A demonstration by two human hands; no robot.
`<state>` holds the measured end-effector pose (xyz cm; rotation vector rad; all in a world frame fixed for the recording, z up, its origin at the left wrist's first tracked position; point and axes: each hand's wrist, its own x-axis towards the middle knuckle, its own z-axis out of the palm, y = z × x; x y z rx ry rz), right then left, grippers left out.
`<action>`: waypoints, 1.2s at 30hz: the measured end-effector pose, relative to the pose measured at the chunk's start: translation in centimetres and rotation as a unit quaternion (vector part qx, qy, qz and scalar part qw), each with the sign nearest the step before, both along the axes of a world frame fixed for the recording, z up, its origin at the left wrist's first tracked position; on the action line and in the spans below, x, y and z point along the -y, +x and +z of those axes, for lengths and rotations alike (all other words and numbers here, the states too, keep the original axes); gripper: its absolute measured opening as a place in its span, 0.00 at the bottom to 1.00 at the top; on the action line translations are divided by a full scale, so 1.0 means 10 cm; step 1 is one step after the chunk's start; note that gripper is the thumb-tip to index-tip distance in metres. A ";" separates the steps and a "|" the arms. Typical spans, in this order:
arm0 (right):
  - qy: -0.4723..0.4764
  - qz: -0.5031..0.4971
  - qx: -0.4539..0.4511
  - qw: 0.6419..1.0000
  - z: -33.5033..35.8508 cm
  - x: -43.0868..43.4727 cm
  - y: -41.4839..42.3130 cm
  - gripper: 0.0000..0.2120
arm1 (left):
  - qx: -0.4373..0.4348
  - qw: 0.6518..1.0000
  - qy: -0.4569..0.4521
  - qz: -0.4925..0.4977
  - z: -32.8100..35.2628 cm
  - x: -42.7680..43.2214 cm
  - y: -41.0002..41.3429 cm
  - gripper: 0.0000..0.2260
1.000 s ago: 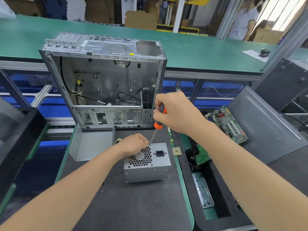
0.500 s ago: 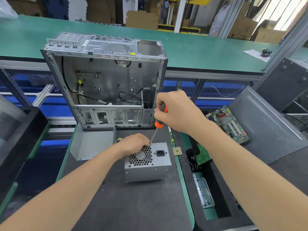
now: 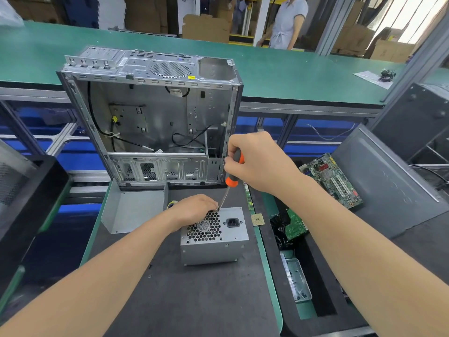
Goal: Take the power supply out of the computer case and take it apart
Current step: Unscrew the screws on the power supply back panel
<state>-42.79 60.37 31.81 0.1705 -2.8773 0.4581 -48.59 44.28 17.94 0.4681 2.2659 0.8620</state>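
The grey power supply (image 3: pixel 216 249) lies on the dark mat in front of the open computer case (image 3: pixel 155 117), its fan grille and black power socket facing up. My left hand (image 3: pixel 194 209) rests on its far top edge, fingers curled over the rim beside the grille. My right hand (image 3: pixel 257 161) grips an orange and black screwdriver (image 3: pixel 232 177). Its shaft slants down to the far edge of the power supply, right next to my left fingers. The tip is hidden behind them.
A bent grey metal cover (image 3: pixel 133 207) lies left of the power supply. A small chip (image 3: pixel 257 219) sits to its right. Circuit boards (image 3: pixel 332 181) and a clear screw tray (image 3: pixel 295 279) fill the bin on the right. A person stands beyond the green bench (image 3: pixel 291 76).
My hands and the screwdriver have hardly moved. The person in the background has walked to the left.
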 end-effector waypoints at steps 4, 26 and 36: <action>-0.001 0.001 0.000 1.000 0.00 0.01 -0.01 0.07 | -0.002 1.000 -0.005 0.012 0.00 0.01 -0.01 0.16; 0.017 -0.025 -0.003 1.000 -0.03 0.02 -0.06 0.07 | 0.014 1.000 -0.010 -0.009 -0.01 0.02 -0.03 0.14; 0.015 -0.064 -0.013 0.998 -0.07 0.08 -0.10 0.08 | -0.035 0.999 -0.009 -0.038 -0.01 0.04 0.00 0.11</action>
